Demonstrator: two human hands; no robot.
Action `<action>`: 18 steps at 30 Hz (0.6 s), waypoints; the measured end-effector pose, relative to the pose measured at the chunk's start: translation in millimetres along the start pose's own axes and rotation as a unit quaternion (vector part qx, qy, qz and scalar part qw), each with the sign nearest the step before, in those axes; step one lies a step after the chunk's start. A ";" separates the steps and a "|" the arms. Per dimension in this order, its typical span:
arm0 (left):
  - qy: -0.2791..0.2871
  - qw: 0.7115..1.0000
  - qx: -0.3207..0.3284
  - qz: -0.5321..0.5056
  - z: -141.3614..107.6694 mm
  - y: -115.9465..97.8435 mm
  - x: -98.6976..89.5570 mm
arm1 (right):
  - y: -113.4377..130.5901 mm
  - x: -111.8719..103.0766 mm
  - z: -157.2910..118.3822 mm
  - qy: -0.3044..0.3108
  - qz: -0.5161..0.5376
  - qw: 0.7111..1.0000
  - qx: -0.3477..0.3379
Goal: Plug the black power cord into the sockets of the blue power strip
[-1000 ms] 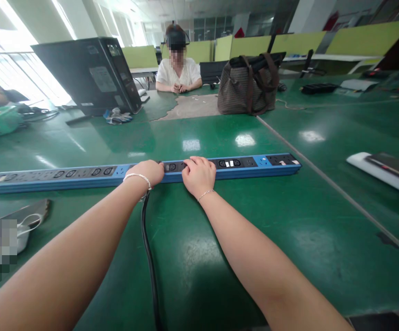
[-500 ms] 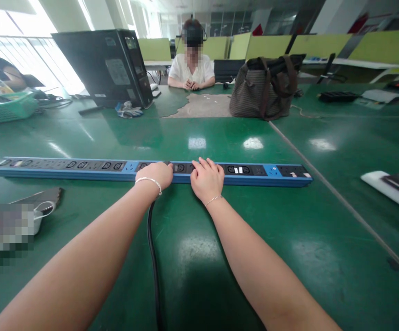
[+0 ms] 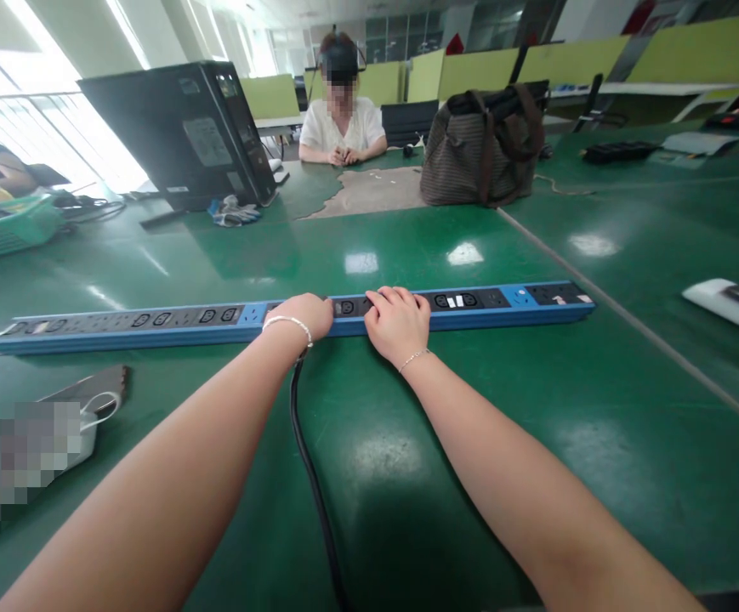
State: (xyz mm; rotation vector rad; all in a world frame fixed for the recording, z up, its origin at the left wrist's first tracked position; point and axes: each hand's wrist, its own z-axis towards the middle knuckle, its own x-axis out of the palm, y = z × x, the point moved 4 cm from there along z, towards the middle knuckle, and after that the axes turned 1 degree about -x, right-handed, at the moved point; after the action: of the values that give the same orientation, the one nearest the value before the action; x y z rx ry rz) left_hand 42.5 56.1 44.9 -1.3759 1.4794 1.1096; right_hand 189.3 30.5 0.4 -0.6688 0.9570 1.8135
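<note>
On green tabletop (image 3: 509, 382), partitions (image 3: 477, 74) beyond, both hands (image 3: 305, 316) (image 3: 400, 323) curl over power strip (image 3: 349, 326); grips unclear.

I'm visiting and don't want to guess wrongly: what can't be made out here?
In the head view:
Upper end of the black cable, and whether it is plugged in: hidden by the left hand.
Sockets of the blue power strip under the right hand: covered by it.
Cable's lower end: cut off by the bottom edge.
White object: cut off by the right edge.

This looks like an office: yellow-green partitions (image 3: 479, 75) stand behind, and a computer tower (image 3: 158, 127) sits on the green counter (image 3: 292, 251).
</note>
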 end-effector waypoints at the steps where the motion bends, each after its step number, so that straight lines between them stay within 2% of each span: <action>1: -0.008 1.000 -0.014 -0.004 -4.4 0.1 1.0 | 0.4 -0.7 -0.1 0.002 -0.003 1.000 0.000; 4: -0.034 0.998 -0.049 -0.022 -17.2 -2.1 1.7 | 1.6 -3.2 -0.3 0.021 -0.019 1.000 -0.004; 7: -0.051 0.998 -0.039 -0.020 -24.9 -6.8 0.5 | 2.4 -5.1 -0.6 0.040 -0.034 0.998 -0.015; 14: -0.054 0.998 -0.023 -0.031 -23.8 -4.2 2.7 | 1.7 -3.3 -2.3 0.051 -0.047 0.997 -0.023; 18: -0.064 0.994 -0.057 -0.069 -24.5 -0.2 6.4 | 1.5 -2.0 -2.5 0.039 -0.041 0.998 -0.021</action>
State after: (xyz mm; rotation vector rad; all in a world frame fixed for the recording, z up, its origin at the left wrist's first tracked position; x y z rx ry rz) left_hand 42.3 30.8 45.7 -1.4344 1.2274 1.1845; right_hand 188.9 27.1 1.1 -0.7975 0.9313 1.7512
